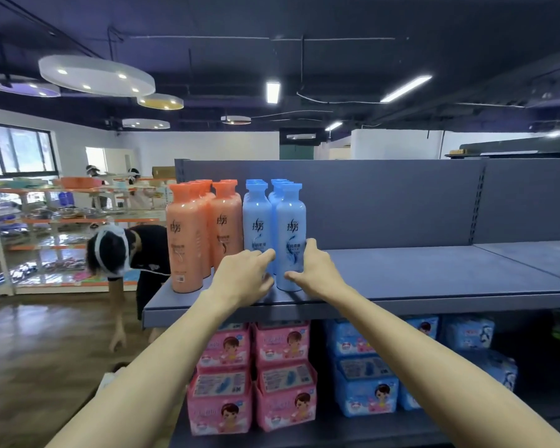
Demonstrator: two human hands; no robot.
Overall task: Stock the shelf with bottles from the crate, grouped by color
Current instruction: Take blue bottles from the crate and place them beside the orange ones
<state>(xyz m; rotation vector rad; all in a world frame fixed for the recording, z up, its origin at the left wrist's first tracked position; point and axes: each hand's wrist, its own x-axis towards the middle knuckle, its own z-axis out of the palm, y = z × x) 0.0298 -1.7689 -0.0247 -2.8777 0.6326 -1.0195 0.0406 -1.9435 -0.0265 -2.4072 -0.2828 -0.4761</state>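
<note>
Both hands (244, 273) (317, 270) on blue bottles (290, 237)

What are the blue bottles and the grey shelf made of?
The blue bottles look like smooth, glossy plastic: light glints on their sides, and the caps match. The grey shelf is probably painted metal, matte, with slotted uprights behind it. I can't be certain from a picture.

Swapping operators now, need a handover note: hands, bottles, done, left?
Left hand: grips the front-left blue bottle low down.
Right hand: holds the front-right blue bottle at its base.
Shelf: orange bottles in rows at the left end, blue rows directly right of them, all upright.
Done: two colour groups formed.
Left: square up the front blues. Crate is out of view, so remaining stock unknown.
</note>
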